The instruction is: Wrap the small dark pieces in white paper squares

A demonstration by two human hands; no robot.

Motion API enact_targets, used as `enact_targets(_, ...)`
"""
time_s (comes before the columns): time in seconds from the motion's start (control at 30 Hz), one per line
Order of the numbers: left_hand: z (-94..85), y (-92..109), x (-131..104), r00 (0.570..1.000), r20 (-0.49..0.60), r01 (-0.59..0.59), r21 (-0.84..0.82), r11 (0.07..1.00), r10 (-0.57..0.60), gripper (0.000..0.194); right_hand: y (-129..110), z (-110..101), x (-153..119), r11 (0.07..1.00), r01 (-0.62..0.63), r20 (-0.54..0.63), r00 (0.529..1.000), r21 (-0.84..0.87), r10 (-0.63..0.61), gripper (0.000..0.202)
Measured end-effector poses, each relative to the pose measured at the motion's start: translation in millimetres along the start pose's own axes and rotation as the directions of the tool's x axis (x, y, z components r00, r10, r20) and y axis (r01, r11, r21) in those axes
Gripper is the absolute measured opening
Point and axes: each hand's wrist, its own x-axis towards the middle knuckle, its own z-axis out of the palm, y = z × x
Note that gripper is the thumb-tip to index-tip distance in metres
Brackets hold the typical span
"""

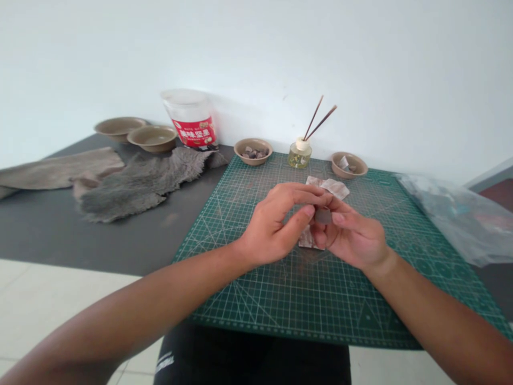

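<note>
My left hand (pixel 282 219) and my right hand (pixel 350 232) meet above the green cutting mat (pixel 248 289). Between their fingertips they pinch a small flat grey-brown piece (pixel 323 216), perhaps stone or clay; its material I cannot tell. Both thumbs press on its near side, and the fingers hide its far edge. Beneath and behind the hands lies a brown-stained whitish sheet or block (pixel 306 239), partly covered by them. A crumpled, stained tissue (pixel 336 188) rests just beyond the fingers.
Along the wall stand a bowl of dark chips (pixel 253 160), a reed diffuser (pixel 300 155) and a bowl with a few pieces (pixel 348 172). At left are two brown bowls (pixel 152 145), a red-labelled tub (pixel 194 125) and grey cloths (pixel 132 187). A plastic bag (pixel 460 219) lies right.
</note>
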Motion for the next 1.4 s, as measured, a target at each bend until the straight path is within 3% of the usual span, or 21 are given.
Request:
enact_targets(0.2,-0.5,1.9,2.5,0.996,0.083,-0.036,-0.017,0.999,0.037,0.023,1.2,0.3,-0.7,0.999,-0.022,-0.033,0.999,-0.035,0.021,0.025)
enact_targets(0.5,2.2,-5.6,0.3,0.965,0.203,0.218,-0.282,0.934,-0.164,0.013,1.0,-4.8,-0.5,0.998,-0.04,-0.03,0.999,-0.057,0.039,0.026)
enact_targets(0.77,4.9,-1.8,1.3,0.956,0.165,0.277,-0.237,0.931,-0.242,0.013,-1.3,-2.8,1.0,0.998,-0.067,0.026,0.997,0.01,0.066,0.026)
enact_targets(0.87,4.1,1.5,1.6,0.963,0.138,0.251,-0.145,0.957,-0.232,0.018,-0.1,-4.4,1.0,0.994,-0.107,0.027,0.994,-0.015,0.107,0.035)
enact_targets(1.07,3.0,3.1,0.7,0.985,-0.016,0.173,0.141,0.975,-0.173,0.016,3.0,-5.5,0.2,0.987,-0.12,0.052,0.991,-0.105,0.126,0.025)
enact_targets(1.17,2.0,1.1,-1.1,0.992,-0.064,0.115,0.193,0.974,-0.105,0.016,2.7,-4.9,-0.8,0.989,-0.092,0.053,0.994,-0.117,0.098,0.022)
enact_targets(1.4,-2.8,4.5,0.5,0.992,0.016,-0.126,0.16,0.979,0.125,0.023,0.7,-5.2,-1.9,0.996,-0.032,-0.075,0.997,-0.084,0.026,0.031)
